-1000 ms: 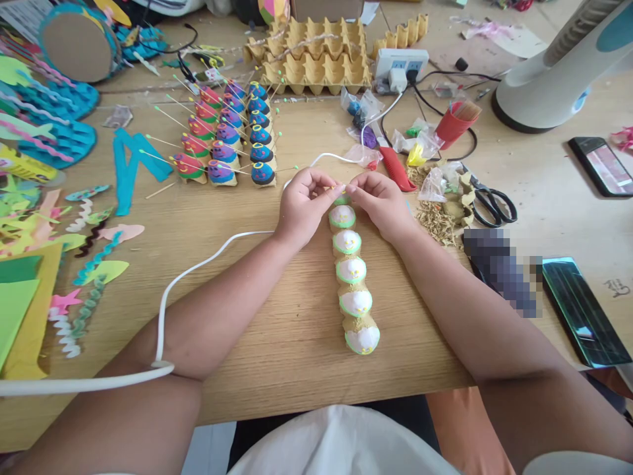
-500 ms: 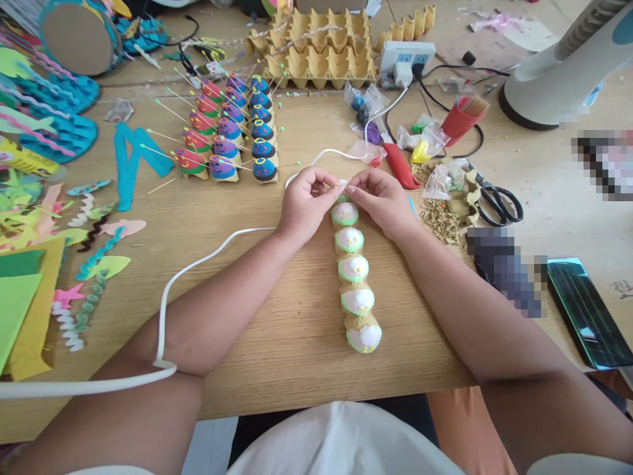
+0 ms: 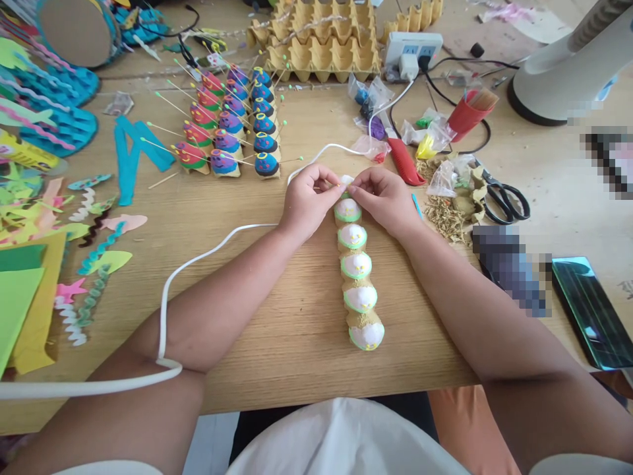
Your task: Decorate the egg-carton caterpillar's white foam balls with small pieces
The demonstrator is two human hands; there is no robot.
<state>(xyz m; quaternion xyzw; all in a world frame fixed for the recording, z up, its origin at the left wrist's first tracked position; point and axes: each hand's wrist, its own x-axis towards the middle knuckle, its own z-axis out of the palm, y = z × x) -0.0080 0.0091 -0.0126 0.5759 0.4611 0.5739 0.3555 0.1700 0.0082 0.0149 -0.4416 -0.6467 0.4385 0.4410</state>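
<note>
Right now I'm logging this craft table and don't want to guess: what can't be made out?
Head view only:
- What the left hand and right hand pinch: too small, covered by fingertips.
- Far end of the white-capped carton strip: behind the hands.
- Two pixelated patches: blurred.
- Fan: cut by the edge.

A pale wooden desk (image 3: 277, 343) carries a row of white-topped egg-carton cups (image 3: 357, 270) at its middle, painted cup figures (image 3: 232, 132) and an egg tray (image 3: 321, 46) farther back, paper cut-outs (image 3: 44, 218) at left, scissors (image 3: 502, 198) and a fan base (image 3: 558, 72) at right, and a white cable (image 3: 198, 260).
</note>
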